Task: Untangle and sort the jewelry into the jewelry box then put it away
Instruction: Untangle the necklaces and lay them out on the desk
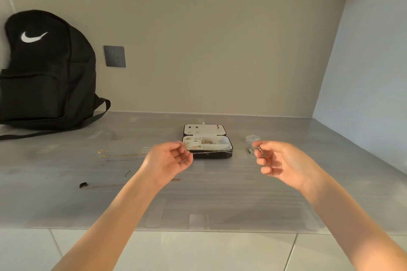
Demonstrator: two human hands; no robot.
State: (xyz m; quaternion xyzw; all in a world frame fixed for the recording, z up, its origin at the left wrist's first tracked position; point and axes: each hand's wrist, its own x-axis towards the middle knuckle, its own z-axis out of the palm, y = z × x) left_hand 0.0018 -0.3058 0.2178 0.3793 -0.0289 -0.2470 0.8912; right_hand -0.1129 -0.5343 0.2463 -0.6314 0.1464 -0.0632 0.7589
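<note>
Centre of frame, on grey counter (220, 196): jewelry box (212, 156), black, lying open, lid (205, 129) laid back flat toward the wall. The lid's pale lining carries several small studs. The tray is divided: small mixed pieces in the left compartments, a gold beaded piece (208, 141) in the middle one.

Left hand (169, 158), just left of the box, raised off the counter. Fingers curled in, thumb and forefinger pinching one end of a thin chain (211, 151). The chain runs taut to the right across the box front; past the box's right corner it is too fine to follow.

Right hand (279, 160), right of the box. Fingers curled, the tips pinching a small silvery piece (262, 152).

Near the right hand's fingertips, on the counter: a small clear item (252, 138) and a metal ring (251, 150), partly hidden.

Left of centre, loose on the counter: gold chains (103, 153), a dark pendant (83, 185) on a fine chain, a small metallic bit (127, 174).

Upper left: black backpack (44, 72) leaning on the wall, grey wall socket (114, 56) beside it.
</note>
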